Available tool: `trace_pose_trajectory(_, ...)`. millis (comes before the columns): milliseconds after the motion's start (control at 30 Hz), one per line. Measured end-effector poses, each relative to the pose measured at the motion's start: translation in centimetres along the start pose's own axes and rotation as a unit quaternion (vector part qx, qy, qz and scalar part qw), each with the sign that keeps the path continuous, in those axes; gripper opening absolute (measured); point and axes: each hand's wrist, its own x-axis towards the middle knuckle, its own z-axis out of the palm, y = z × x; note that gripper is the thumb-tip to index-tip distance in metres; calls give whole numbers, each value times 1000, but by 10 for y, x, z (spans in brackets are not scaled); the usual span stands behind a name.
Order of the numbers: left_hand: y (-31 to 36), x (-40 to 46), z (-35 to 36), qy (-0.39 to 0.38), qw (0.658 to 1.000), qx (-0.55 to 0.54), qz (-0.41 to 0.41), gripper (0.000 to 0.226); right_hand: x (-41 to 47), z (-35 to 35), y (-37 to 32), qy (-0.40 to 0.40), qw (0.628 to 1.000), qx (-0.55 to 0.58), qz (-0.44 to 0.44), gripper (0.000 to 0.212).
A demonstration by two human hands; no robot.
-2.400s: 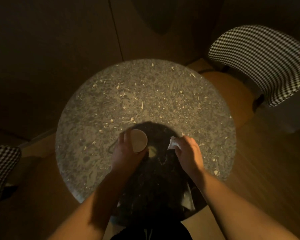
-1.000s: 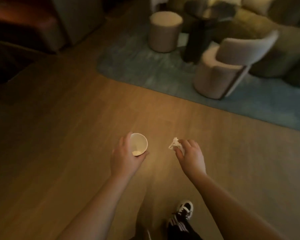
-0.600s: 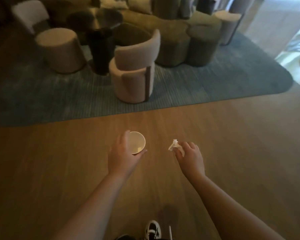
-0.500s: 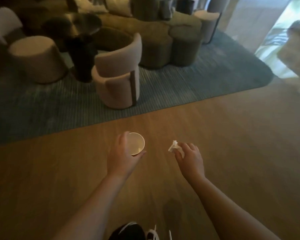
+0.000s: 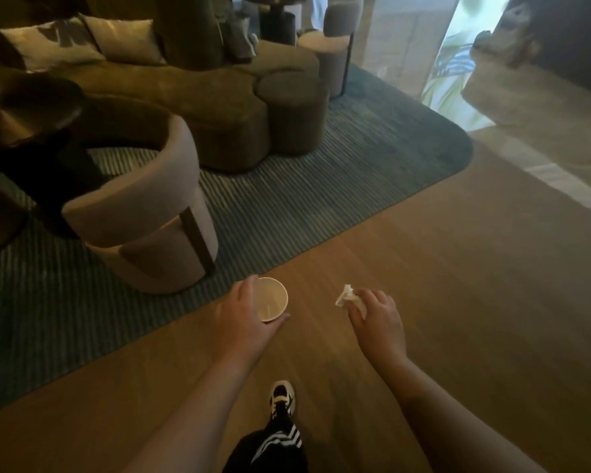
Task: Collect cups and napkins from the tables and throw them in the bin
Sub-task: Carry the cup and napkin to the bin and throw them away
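Both hands are reaching out in front of the person, over the wooden floor (image 5: 440, 285). Fingers and thumb of the left hand (image 5: 243, 322) are curling round a white paper cup (image 5: 271, 303), which is sitting upright in the grip with its open mouth facing the camera; a little pale residue is showing at the bottom. Just to its right, apart from the cup, the right hand (image 5: 377, 320) is pinching a small crumpled white napkin (image 5: 346, 296) between its fingertips, the paper sticking out toward the upper left of the knuckles. Both forearms are stretching in bare from the lower edge of the view.

Below and between the arms, a black shoe with white trim (image 5: 282, 397) is stepping on the boards, and above it a dark trouser leg with white stripes (image 5: 273, 445) is showing.

Ahead of the left hand, a ribbed blue-grey rug (image 5: 321, 186) is lying across the floor, its rounded corner ending to the right. A pale round-backed armchair (image 5: 144, 213) is standing on the rug nearest the cup. Left of the chair, a dark round table (image 5: 24, 107) is partly showing. Beyond the chair, an olive curved sofa (image 5: 191, 93) is carrying light cushions (image 5: 82, 42), with a dark round pouf (image 5: 292, 114) touching its right end. Farther back, a pale stool (image 5: 328, 52) is standing at the rug's far edge. At the far right, bright daylight is coming through glass (image 5: 454, 63); details there are too blurred to tell.
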Motion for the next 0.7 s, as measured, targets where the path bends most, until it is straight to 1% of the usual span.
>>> trace_pose_trajectory(200,15,180,13,-16,999,-2,39,84,161,-5,-26,29,999,2,23,34)
trace_pose_trajectory(333,37,274,33,-23,998,-6,56,84,243,-11,-23,44,998,-2,53,33)
trace_pose_trajectory(533,60,390,92,-54,996,-12,70,81,356,-1,5,51,994,-3,96,32)
trace_pose_trajectory(700,92,515,164,-64,994,-14,88,83,489,8,47,71,991,12,116,33)
